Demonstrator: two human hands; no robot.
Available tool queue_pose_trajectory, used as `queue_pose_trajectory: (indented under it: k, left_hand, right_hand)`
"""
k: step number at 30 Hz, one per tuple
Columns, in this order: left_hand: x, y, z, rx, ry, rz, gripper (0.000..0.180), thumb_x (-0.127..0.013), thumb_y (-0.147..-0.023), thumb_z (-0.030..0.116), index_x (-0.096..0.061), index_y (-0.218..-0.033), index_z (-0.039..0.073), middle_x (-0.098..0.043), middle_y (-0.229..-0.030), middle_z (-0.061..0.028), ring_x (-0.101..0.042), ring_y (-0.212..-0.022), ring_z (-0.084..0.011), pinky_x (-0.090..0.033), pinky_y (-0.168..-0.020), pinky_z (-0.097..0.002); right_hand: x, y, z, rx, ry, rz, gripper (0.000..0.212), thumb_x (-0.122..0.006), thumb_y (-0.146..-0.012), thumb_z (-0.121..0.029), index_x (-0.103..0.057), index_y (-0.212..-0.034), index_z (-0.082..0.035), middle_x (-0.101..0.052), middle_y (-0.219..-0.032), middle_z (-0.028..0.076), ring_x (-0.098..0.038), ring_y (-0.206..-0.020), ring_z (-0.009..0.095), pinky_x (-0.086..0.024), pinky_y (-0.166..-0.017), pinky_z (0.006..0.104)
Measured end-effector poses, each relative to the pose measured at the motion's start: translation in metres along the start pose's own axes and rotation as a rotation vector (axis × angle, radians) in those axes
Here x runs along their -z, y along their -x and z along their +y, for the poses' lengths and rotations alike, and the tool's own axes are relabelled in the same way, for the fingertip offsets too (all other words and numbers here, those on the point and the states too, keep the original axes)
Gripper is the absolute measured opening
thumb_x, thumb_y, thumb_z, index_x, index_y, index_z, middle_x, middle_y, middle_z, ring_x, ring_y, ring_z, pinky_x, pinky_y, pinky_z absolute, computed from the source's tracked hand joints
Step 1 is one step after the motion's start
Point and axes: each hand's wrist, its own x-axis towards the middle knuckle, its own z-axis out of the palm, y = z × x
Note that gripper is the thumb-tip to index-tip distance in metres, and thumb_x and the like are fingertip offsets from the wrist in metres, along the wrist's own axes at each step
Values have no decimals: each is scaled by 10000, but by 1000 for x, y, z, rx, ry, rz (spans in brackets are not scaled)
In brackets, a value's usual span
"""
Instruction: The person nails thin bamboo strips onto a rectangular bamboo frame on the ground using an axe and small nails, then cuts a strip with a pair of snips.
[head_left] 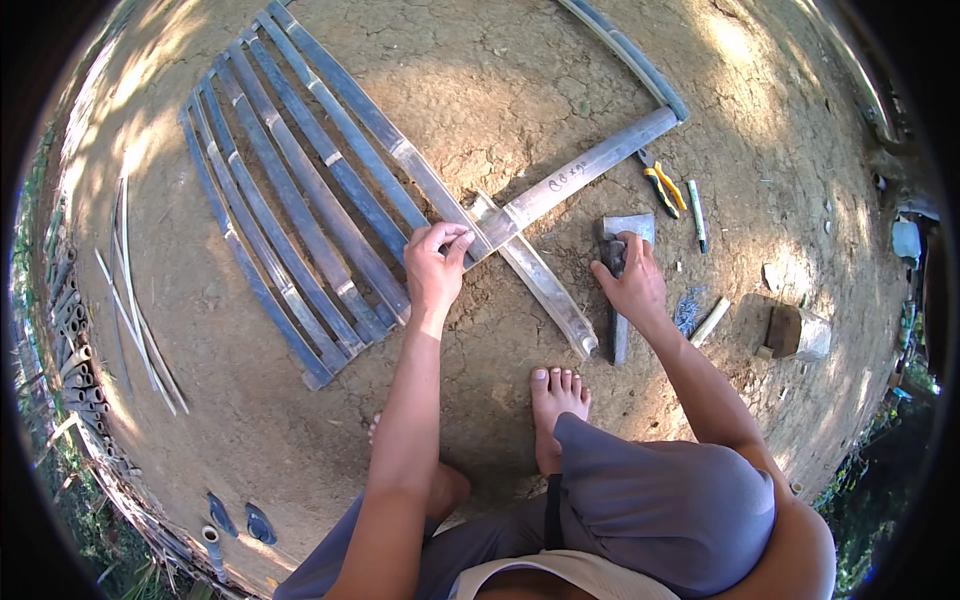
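Long split bamboo slats point(285, 190) lie side by side on the ground at the left, held together along their ends. A bamboo crosspiece point(570, 185) with handwriting meets the nearest slat, over another pale bamboo strip point(545, 285). My left hand point(437, 268) is at this crossing, thumb and forefinger pinched together at the slat's end. Whatever is between those fingertips is too small to tell. To the right, my right hand point(634, 285) grips the dark handle of a hatchet point(630, 228) near its broad grey metal head; the tool lies on the ground.
Yellow-and-black pliers point(665, 190), a white marker point(698, 217), a small heap of nails point(688, 308), a short bamboo stick point(710, 322) and a wooden block point(797, 333) lie right. Thin strips point(135, 310) are far left. My bare foot point(558, 405) stands near the pale strip.
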Motion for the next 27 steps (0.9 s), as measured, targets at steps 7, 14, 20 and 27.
queue_pose_trajectory:
  k: [7, 14, 20, 27]
  left_hand:
    - [-2, 6, 1, -109, -89, 35, 101, -837, -873, 153, -783, -937, 96, -737, -870, -78, -696, -848, -250, -510, -839, -384]
    - [-4, 9, -2, -168, -104, 99, 92, -831, -873, 165, -780, -934, 117, -740, -857, -42, -671, -855, -252, -473, -855, -394]
    - [-6, 11, 1, -271, -157, 110, 91, -851, -853, 125, -786, -915, 111, -769, -901, -30, -705, -902, -231, -468, -873, -384]
    - [-6, 14, 2, -269, -98, 127, 325, -842, -859, 105, -631, -1106, 86, -790, -902, -31, -720, -911, -255, -453, -858, -398]
  right_hand:
    - [-6, 0, 23, -154, -33, -97, 752, -847, -819, -390, -464, -1360, -36, -670, -1217, 252, -696, -1030, 451, -567, -877, 506]
    - [20, -19, 18, -341, -377, -133, 398, -854, -722, -311, -725, -795, 58, -695, -715, 132, -660, -691, 207, -550, -702, 375]
    - [34, -8, -8, 34, -395, 12, 550, -863, -811, -313, -616, -1135, 57, -677, -820, 112, -661, -720, 197, -560, -652, 368]
    - [32, 7, -95, 320, -317, -238, 406, -706, -1015, -189, -518, -1318, 6, -713, -798, 146, -709, -591, 249, -560, -530, 409]
